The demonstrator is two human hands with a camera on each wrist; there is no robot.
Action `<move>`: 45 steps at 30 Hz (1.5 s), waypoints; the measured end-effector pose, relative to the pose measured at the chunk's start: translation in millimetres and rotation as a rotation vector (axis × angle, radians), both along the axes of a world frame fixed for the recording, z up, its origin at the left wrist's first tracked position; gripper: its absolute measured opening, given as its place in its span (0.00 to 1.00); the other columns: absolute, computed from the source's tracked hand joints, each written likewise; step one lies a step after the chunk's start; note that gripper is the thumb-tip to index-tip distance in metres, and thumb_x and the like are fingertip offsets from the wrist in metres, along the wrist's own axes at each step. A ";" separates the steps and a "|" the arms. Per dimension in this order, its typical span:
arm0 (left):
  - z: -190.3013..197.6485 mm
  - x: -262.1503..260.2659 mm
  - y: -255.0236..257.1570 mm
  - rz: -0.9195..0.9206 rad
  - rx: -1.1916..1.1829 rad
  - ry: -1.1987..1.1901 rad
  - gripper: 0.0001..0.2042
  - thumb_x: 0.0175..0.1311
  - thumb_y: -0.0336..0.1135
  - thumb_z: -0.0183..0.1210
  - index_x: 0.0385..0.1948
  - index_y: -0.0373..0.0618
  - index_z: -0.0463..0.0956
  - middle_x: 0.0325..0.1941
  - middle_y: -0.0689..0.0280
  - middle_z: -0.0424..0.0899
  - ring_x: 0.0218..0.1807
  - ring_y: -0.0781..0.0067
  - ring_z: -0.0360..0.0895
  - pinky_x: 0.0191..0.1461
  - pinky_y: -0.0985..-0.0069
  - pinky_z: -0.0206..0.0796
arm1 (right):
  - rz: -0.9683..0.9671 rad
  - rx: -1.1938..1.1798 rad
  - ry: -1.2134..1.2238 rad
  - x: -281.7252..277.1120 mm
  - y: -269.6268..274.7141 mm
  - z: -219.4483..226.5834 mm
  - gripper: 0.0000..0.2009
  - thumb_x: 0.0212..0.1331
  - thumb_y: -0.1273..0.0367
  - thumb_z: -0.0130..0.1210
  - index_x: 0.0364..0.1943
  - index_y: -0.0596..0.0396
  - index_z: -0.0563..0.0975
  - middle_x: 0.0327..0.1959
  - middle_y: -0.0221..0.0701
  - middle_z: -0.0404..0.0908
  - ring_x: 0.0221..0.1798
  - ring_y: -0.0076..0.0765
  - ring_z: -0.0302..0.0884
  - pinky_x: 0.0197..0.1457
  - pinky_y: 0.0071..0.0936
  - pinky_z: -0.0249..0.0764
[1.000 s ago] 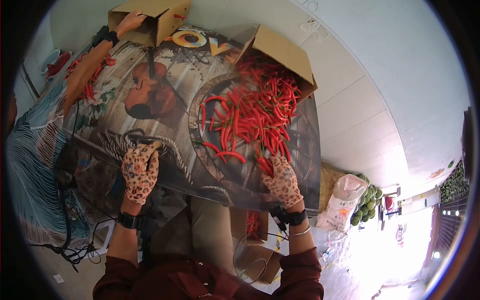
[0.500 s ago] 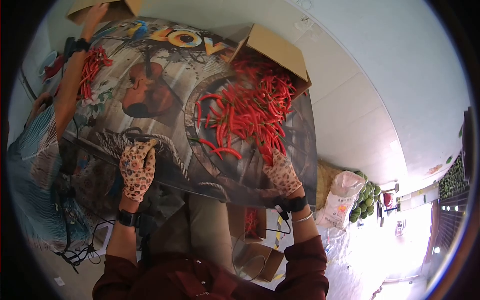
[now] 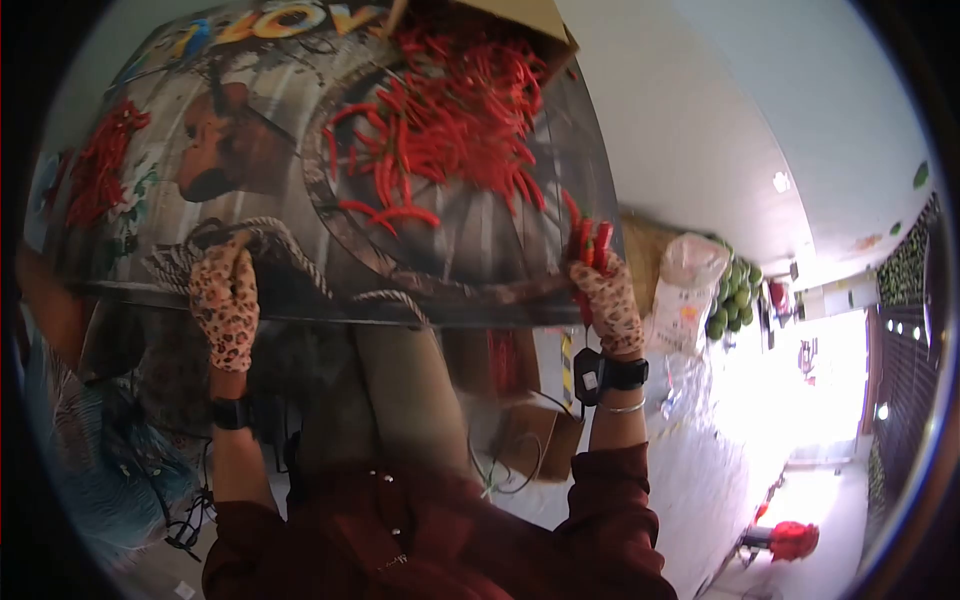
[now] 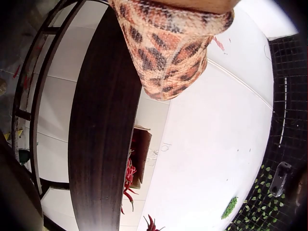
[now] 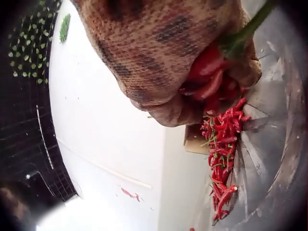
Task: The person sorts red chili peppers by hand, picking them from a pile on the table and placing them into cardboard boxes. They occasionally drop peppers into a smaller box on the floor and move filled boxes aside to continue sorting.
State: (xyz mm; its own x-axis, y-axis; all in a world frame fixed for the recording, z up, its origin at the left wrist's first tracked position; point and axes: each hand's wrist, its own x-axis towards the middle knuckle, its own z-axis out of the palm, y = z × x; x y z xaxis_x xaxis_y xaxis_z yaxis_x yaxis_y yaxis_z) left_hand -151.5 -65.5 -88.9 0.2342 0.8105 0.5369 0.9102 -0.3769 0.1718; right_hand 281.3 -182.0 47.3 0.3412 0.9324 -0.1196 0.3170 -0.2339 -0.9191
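left hand: gloved, fingers curled over edge | right hand: gloved, fingers clenched, raised

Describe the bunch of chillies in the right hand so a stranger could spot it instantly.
Start at the printed table with its big chilli pile. Go to the table's near right corner, where the right hand in a leopard-print glove grips the bunch of chillies. Unlike the pile, it is held upright off the table.

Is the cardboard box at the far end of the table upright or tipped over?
Tipped: the cardboard box lies with its mouth toward the table, red chilies spilling out.
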 end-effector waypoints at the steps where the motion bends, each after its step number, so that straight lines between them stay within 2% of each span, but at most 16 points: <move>1: -8.2 -4.6 1.3 -0.024 0.120 0.128 0.15 0.62 0.27 0.52 0.50 0.41 0.75 0.53 0.57 0.76 0.56 0.52 0.71 0.61 0.58 0.61 | -0.072 0.010 0.065 2.6 -13.1 -0.3 0.11 0.57 0.66 0.56 0.41 0.55 0.75 0.26 0.19 0.71 0.26 0.15 0.64 0.28 0.18 0.63; 7: -24.5 -17.8 6.3 -0.072 0.220 0.249 0.18 0.60 0.24 0.50 0.54 0.40 0.72 0.56 0.57 0.74 0.58 0.54 0.69 0.63 0.59 0.60 | -0.173 0.191 0.248 28.5 -113.9 -35.5 0.19 0.54 0.60 0.60 0.45 0.56 0.71 0.26 0.20 0.67 0.24 0.15 0.61 0.24 0.14 0.56; 11: -53.8 -33.5 14.1 0.062 0.237 0.337 0.16 0.62 0.24 0.49 0.53 0.42 0.73 0.57 0.59 0.74 0.58 0.56 0.71 0.63 0.62 0.61 | -0.502 -0.076 0.127 43.2 -166.4 -76.9 0.10 0.57 0.68 0.56 0.41 0.55 0.75 0.26 0.20 0.72 0.26 0.17 0.67 0.29 0.17 0.63; 13: -51.6 -36.7 16.8 -0.067 0.239 0.259 0.22 0.69 0.35 0.42 0.65 0.49 0.61 0.68 0.60 0.62 0.69 0.57 0.57 0.73 0.58 0.44 | -0.592 -0.071 0.144 46.3 -174.8 -113.1 0.12 0.56 0.70 0.54 0.44 0.58 0.75 0.29 0.24 0.74 0.29 0.19 0.69 0.32 0.20 0.67; 15: -52.5 -37.8 17.1 -0.047 0.205 0.253 0.21 0.67 0.33 0.43 0.63 0.49 0.63 0.66 0.59 0.64 0.67 0.56 0.60 0.72 0.58 0.47 | -0.497 -0.329 -0.079 70.3 -184.8 -155.0 0.15 0.55 0.71 0.54 0.47 0.59 0.74 0.31 0.27 0.74 0.32 0.22 0.70 0.36 0.22 0.69; 17: -45.9 -37.3 16.2 -0.021 0.188 0.300 0.21 0.65 0.30 0.45 0.61 0.47 0.67 0.64 0.59 0.68 0.65 0.56 0.64 0.70 0.58 0.52 | -0.493 -0.287 -0.195 82.3 -183.2 -196.6 0.12 0.54 0.69 0.53 0.42 0.56 0.76 0.29 0.28 0.77 0.28 0.24 0.70 0.33 0.25 0.69; 20: -26.4 -22.2 7.5 0.054 0.083 0.255 0.19 0.63 0.28 0.47 0.58 0.45 0.70 0.61 0.60 0.71 0.61 0.56 0.67 0.66 0.59 0.57 | -0.413 -0.438 -0.471 105.0 -172.8 -251.6 0.16 0.51 0.65 0.56 0.44 0.58 0.75 0.35 0.39 0.80 0.42 0.43 0.77 0.47 0.35 0.71; 23: -8.9 -9.4 3.2 0.056 0.050 0.155 0.17 0.63 0.28 0.49 0.54 0.43 0.72 0.57 0.60 0.74 0.58 0.56 0.70 0.64 0.60 0.59 | -0.338 -0.643 -0.507 109.5 -154.0 -264.7 0.21 0.51 0.62 0.58 0.48 0.57 0.74 0.40 0.44 0.80 0.49 0.50 0.77 0.50 0.38 0.71; 27: 13.3 4.8 -0.2 0.091 0.033 -0.018 0.14 0.64 0.28 0.50 0.51 0.42 0.75 0.54 0.61 0.76 0.55 0.56 0.72 0.61 0.60 0.61 | -0.264 -0.300 -0.782 111.4 -157.3 -289.8 0.23 0.53 0.59 0.59 0.50 0.57 0.74 0.46 0.46 0.78 0.49 0.52 0.76 0.52 0.40 0.71; 29: 4.5 -1.7 -0.5 0.003 0.228 0.305 0.12 0.67 0.30 0.48 0.49 0.40 0.75 0.53 0.57 0.76 0.54 0.55 0.72 0.62 0.62 0.60 | -0.249 -0.287 -0.700 111.5 -155.7 -288.2 0.22 0.55 0.59 0.57 0.50 0.58 0.74 0.48 0.46 0.77 0.48 0.52 0.76 0.53 0.39 0.72; 30: -1.4 -1.0 0.1 0.048 0.091 0.129 0.13 0.65 0.27 0.49 0.49 0.40 0.75 0.55 0.58 0.75 0.55 0.54 0.71 0.62 0.61 0.60 | -0.222 -0.278 -0.684 107.7 -154.4 -280.8 0.21 0.56 0.60 0.57 0.50 0.58 0.75 0.47 0.46 0.78 0.48 0.51 0.76 0.53 0.38 0.72; 37: -30.6 -12.5 1.0 0.079 0.081 0.107 0.14 0.64 0.27 0.50 0.50 0.40 0.74 0.55 0.56 0.74 0.57 0.54 0.69 0.61 0.58 0.60 | -0.083 -0.222 -0.231 38.1 -133.2 -165.4 0.14 0.57 0.67 0.54 0.43 0.61 0.79 0.34 0.38 0.82 0.37 0.32 0.78 0.43 0.26 0.73; 40: -19.0 -6.4 -4.2 0.080 -0.006 0.095 0.15 0.64 0.28 0.50 0.52 0.42 0.73 0.57 0.57 0.73 0.58 0.54 0.69 0.63 0.59 0.60 | 0.228 -0.101 -0.352 1.2 -118.6 -107.9 0.08 0.55 0.72 0.52 0.37 0.56 0.78 0.35 0.39 0.79 0.38 0.45 0.78 0.41 0.34 0.74; 41: -16.8 -4.6 -5.2 0.100 -0.003 0.090 0.15 0.64 0.28 0.50 0.52 0.42 0.73 0.57 0.57 0.73 0.58 0.54 0.69 0.63 0.59 0.60 | 0.246 -0.094 -0.358 -11.1 -110.7 -89.9 0.08 0.55 0.72 0.52 0.37 0.56 0.78 0.35 0.39 0.79 0.38 0.45 0.78 0.41 0.34 0.74; 43: -15.5 -3.0 -5.7 0.066 0.159 0.228 0.16 0.64 0.30 0.50 0.54 0.43 0.72 0.58 0.58 0.72 0.59 0.55 0.68 0.64 0.60 0.59 | 0.284 -0.046 -0.182 -28.7 -88.8 -62.9 0.11 0.56 0.68 0.54 0.39 0.59 0.80 0.31 0.35 0.81 0.34 0.29 0.76 0.40 0.26 0.72; 45: -16.2 -3.3 -6.7 0.100 0.115 0.190 0.18 0.64 0.32 0.51 0.56 0.44 0.70 0.60 0.59 0.71 0.60 0.57 0.68 0.66 0.61 0.59 | 0.435 0.137 -0.349 -31.5 -65.6 -55.9 0.09 0.54 0.70 0.55 0.37 0.56 0.80 0.33 0.34 0.80 0.35 0.33 0.77 0.39 0.29 0.73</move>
State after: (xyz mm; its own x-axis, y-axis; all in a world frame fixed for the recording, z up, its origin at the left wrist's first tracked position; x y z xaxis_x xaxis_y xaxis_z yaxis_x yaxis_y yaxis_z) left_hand -154.8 -72.2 -105.1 0.2614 0.7709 0.5808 0.9558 -0.2906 -0.0445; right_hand 249.9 -247.6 -8.6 -0.0801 0.9948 0.0630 0.6478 0.1000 -0.7552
